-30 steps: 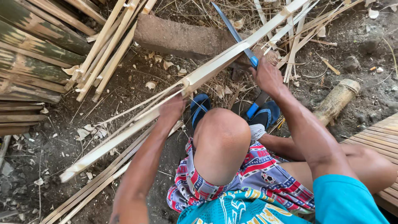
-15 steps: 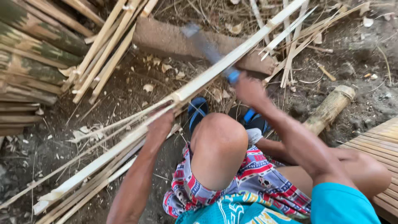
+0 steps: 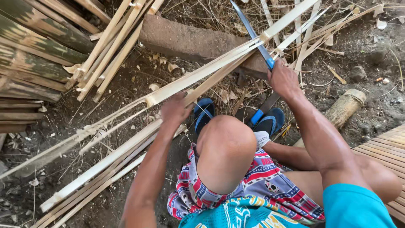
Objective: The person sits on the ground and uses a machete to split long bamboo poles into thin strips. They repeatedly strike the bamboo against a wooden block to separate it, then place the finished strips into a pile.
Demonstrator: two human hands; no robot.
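Many split bamboo strips point(image 3: 105, 162) lay across the dirt ground point(image 3: 135, 84) in front of you, running from lower left to upper right. To your left, a stack of thick green bamboo halves point(image 3: 29, 46) rested, and a bundle of pale slats point(image 3: 112, 46) leaned over it. Behind the strips a long brown block point(image 3: 185, 40) lay on the ground, and a short bamboo stump point(image 3: 344, 107) was near your right arm. You sat with your knee point(image 3: 225, 150) raised, in patterned shorts point(image 3: 270, 185), your feet in blue sandals point(image 3: 204, 112). Your left hand point(image 3: 175, 110) had its grip pressed together around one long bamboo strip point(image 3: 202, 74), holding it low near your knee. Your right hand point(image 3: 283, 78) had its grip pressed together on the blue handle of a long knife point(image 3: 251, 31). The blade crossed the same strip further up, touching it where it split in thinner pieces.
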